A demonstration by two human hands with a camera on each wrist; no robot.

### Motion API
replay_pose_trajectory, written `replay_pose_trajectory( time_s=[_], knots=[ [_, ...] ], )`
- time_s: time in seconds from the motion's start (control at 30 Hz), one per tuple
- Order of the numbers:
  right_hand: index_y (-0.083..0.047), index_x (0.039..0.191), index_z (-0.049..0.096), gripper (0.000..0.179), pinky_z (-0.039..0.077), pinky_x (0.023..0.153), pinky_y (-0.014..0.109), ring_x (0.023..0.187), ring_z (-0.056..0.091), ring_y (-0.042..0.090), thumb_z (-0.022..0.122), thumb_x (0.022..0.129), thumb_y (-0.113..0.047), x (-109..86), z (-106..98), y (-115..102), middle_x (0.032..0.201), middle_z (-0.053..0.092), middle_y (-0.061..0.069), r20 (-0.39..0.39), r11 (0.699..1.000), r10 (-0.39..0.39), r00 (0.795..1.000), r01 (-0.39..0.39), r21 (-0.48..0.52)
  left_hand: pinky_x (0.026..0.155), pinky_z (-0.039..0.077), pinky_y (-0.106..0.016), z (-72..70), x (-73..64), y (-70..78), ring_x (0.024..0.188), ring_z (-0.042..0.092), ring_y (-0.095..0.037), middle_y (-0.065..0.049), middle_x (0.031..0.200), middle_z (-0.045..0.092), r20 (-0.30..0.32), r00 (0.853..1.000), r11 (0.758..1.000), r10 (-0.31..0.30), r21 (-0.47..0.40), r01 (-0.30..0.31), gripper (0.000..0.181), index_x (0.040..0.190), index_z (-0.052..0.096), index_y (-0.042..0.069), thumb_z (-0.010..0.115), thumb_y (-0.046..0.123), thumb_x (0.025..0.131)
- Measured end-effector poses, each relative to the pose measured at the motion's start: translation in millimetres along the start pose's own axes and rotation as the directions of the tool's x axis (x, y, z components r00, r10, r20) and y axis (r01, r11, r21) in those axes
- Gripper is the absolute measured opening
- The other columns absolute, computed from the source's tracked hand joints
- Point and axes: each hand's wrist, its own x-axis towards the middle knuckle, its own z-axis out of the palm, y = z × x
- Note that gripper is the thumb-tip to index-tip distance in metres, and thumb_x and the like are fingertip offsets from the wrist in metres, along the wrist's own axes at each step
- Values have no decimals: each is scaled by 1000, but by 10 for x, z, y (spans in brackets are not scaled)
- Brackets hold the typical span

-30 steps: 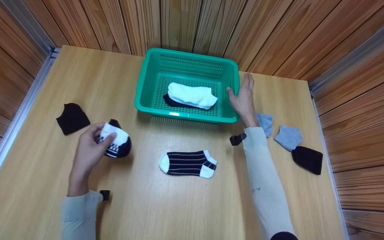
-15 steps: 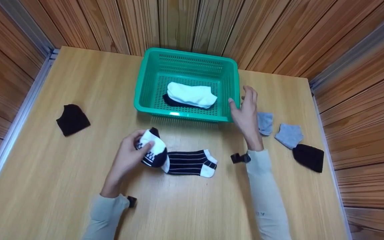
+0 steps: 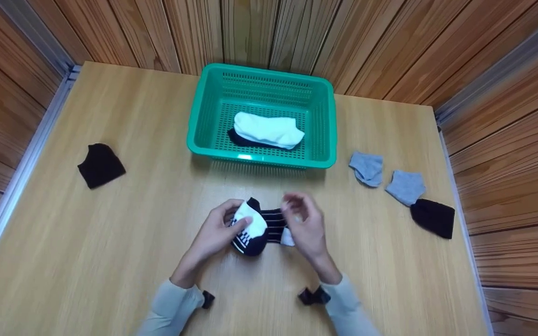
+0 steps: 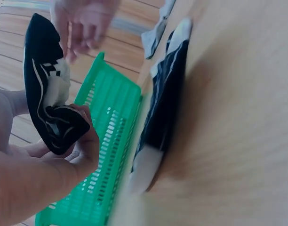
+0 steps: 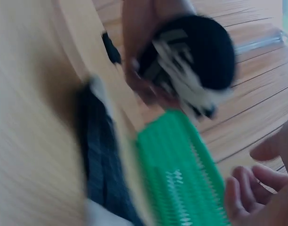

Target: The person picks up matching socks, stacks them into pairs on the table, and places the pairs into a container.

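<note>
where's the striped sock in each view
Head: striped sock below centre, partly hidden.
Left wrist: striped sock right of centre, slanting.
Right wrist: striped sock lower left, blurred, cut off below.
Shared landmark: green basket, above the sock in head, left of it in left wrist, right of it in right wrist.

Wooden table with green basket and socks

Bare left hand before left half of the green rectangular perforated plastic basket, thumb and fingers pinched. Bare right hand before its right half, fingers loosely bent. Both pale-grey-sleeved forearms converge toward basket.
</note>
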Motion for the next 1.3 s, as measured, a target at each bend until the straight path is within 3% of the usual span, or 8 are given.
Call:
replay_pose_trajectory(
  time_s=[0.17,0.4,0.63,0.83,0.9,1.0,1.1,1.3],
  knots=[
    [0,129,62,28,57,93,24,105,67,17,65,101,-4,-214,119,139,123,66,19,167,983,154,974,-168,72,116,49,-48,93,-9,-43,137,61,-33,-16,141,65,17,1000,1000,-4,-27,5,40,141,59,5,67,14,103],
    [10,133,56,34,57,93,21,108,68,15,61,101,-1,-272,202,241,128,63,27,267,943,274,924,-313,117,109,53,-47,184,10,-96,129,64,-30,-15,138,66,8,1000,1000,-9,-7,9,41,143,58,7,66,13,103],
    [16,131,55,36,53,100,20,113,66,13,54,97,5,-230,206,226,125,66,23,216,909,342,915,-380,172,105,55,-48,263,-21,-121,124,65,-29,-15,134,63,-68,995,994,74,82,-68,46,140,53,8,72,18,100],
    [16,132,53,37,55,97,19,110,66,9,51,96,9,-211,166,215,127,65,25,179,888,378,908,-411,205,106,46,-44,322,-144,-61,125,51,-26,-9,132,55,-177,960,937,219,311,-157,32,126,66,12,76,21,97],
    [15,132,53,37,55,98,19,111,66,10,53,96,9,-212,166,212,128,65,24,175,889,379,909,-410,204,104,45,-45,331,-205,-42,125,50,-27,-10,135,55,-139,965,924,225,344,-166,39,133,66,12,74,27,98],
    [13,133,54,37,56,99,21,114,68,13,59,96,6,-212,171,204,127,66,21,186,893,366,912,-400,205,110,46,-49,337,-270,-33,132,53,-29,-12,146,53,-9,985,939,172,305,-161,63,152,53,15,73,41,98],
    [11,134,55,40,58,98,23,115,71,16,66,97,-1,-211,168,197,126,68,19,203,899,349,915,-388,205,119,42,-54,328,-299,-53,144,51,-33,-13,158,46,112,986,953,127,261,-152,85,164,36,22,75,51,95],
    [12,133,56,38,59,90,23,106,71,11,66,99,-3,-201,115,203,119,71,9,195,879,365,910,-406,250,109,53,-46,232,-271,-99,126,66,-28,-12,137,68,70,976,956,204,200,-214,45,146,58,9,66,24,104]
  ],
)
